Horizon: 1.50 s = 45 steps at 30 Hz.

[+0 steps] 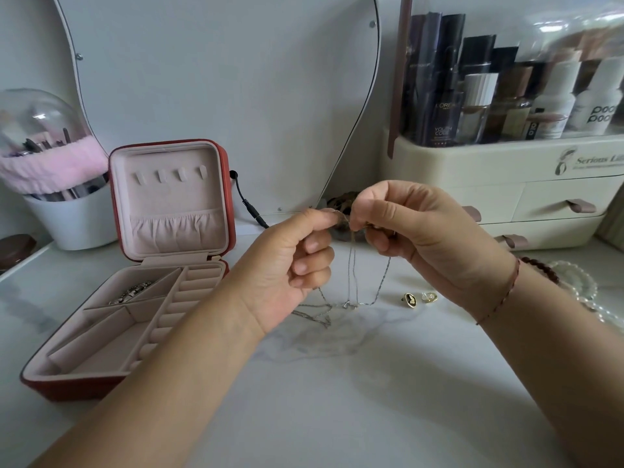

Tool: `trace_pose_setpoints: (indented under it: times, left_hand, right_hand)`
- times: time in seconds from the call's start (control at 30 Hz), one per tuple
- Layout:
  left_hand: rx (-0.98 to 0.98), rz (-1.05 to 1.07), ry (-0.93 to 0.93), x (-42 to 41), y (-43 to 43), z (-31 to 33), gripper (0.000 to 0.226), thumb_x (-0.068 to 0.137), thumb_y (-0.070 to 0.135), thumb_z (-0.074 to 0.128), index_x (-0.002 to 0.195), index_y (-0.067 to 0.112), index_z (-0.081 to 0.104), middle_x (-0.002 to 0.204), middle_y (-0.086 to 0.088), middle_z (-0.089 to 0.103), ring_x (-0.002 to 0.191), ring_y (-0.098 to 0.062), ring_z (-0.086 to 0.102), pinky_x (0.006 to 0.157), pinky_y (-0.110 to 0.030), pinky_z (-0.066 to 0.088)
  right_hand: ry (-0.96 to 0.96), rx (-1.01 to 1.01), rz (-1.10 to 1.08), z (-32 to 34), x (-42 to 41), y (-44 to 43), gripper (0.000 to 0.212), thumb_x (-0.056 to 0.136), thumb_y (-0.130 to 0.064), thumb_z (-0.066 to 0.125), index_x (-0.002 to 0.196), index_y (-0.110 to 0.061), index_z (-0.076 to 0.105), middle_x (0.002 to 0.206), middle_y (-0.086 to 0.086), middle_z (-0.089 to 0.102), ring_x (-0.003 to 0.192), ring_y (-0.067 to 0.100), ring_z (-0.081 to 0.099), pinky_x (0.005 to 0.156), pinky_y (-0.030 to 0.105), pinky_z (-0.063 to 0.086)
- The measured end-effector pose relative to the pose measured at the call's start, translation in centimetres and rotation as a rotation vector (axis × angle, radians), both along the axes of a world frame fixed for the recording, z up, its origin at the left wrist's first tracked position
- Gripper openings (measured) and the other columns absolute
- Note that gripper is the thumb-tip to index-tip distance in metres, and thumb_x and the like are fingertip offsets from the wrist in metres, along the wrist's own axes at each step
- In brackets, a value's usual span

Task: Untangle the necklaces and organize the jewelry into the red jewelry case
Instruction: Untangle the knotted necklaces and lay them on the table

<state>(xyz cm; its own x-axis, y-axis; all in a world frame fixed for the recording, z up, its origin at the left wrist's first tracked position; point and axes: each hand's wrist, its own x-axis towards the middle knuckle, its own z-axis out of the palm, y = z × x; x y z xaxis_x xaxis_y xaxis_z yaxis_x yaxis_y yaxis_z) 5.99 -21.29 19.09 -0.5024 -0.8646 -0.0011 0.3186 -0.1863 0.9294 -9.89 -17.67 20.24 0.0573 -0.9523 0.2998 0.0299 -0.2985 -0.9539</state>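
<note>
Thin silver necklace chains (351,282) hang tangled between my two hands above the white table, their lower loops lying on the tabletop. My left hand (290,265) pinches the chains at the top between thumb and forefinger. My right hand (422,228) pinches the same knot from the right, close to the left fingertips. The red jewelry case (223,184) stands open at the left, lid upright with several hooks and a pocket. A silver bracelet (131,292) lies in a rear compartment of its pink tray. Two gold earrings (420,298) rest on the table under my right hand.
A white brush holder (74,217) with a pink band stands behind the case. A cream cosmetics organizer (526,184) with drawers fills the back right. A pearl strand (587,292) and a brown bead bracelet (543,268) lie at the right. A black cable plug (253,214) lies behind the case.
</note>
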Motion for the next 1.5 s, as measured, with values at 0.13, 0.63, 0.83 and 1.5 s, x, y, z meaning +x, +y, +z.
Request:
trace_pose_setpoints:
  times: [0.13, 0.63, 0.83, 1.5]
  left_hand:
    - [-0.060, -0.042, -0.025, 0.08, 0.01, -0.01, 0.029, 0.073, 0.014, 0.064, 0.049, 0.024, 0.052, 0.055, 0.007, 0.029, 0.038, -0.004, 0.021, 0.039, -0.019, 0.010]
    - [-0.614, 0.292, -0.366, -0.32, 0.79, -0.22, 0.015, 0.090, 0.003, 0.059, 0.080, 0.014, 0.061, 0.042, 0.017, 0.047, 0.036, 0.001, 0.039, 0.042, -0.006, 0.028]
    - [-0.529, 0.253, -0.418, -0.23, 0.65, -0.28, 0.012, 0.089, 0.008, 0.062, 0.079, 0.014, 0.063, 0.042, 0.016, 0.041, 0.036, -0.002, 0.032, 0.040, -0.011, 0.025]
    - [-0.094, -0.098, -0.104, 0.58, -0.01, 0.43, 0.009, 0.076, 0.023, 0.054, 0.073, 0.017, 0.048, 0.062, 0.006, 0.042, 0.039, -0.004, 0.025, 0.034, -0.016, 0.016]
  right_hand:
    - [-0.050, -0.011, -0.022, -0.03, -0.02, -0.01, 0.017, 0.076, -0.028, 0.064, 0.076, -0.012, 0.060, 0.066, 0.004, 0.060, 0.051, 0.012, 0.039, 0.049, 0.018, 0.030]
    - [0.255, -0.057, -0.124, -0.19, -0.34, -0.06, 0.003, 0.079, -0.007, 0.072, 0.077, -0.007, 0.070, 0.056, -0.002, 0.062, 0.045, 0.005, 0.040, 0.044, 0.012, 0.033]
    - [0.257, -0.134, -0.215, -0.29, 0.01, 0.00, 0.010, 0.082, -0.008, 0.069, 0.072, -0.011, 0.068, 0.061, 0.003, 0.062, 0.054, 0.010, 0.048, 0.050, 0.018, 0.036]
    - [0.025, -0.030, -0.087, 0.09, -0.17, -0.18, 0.007, 0.073, -0.007, 0.058, 0.070, -0.013, 0.057, 0.053, -0.003, 0.050, 0.043, 0.007, 0.032, 0.042, 0.015, 0.024]
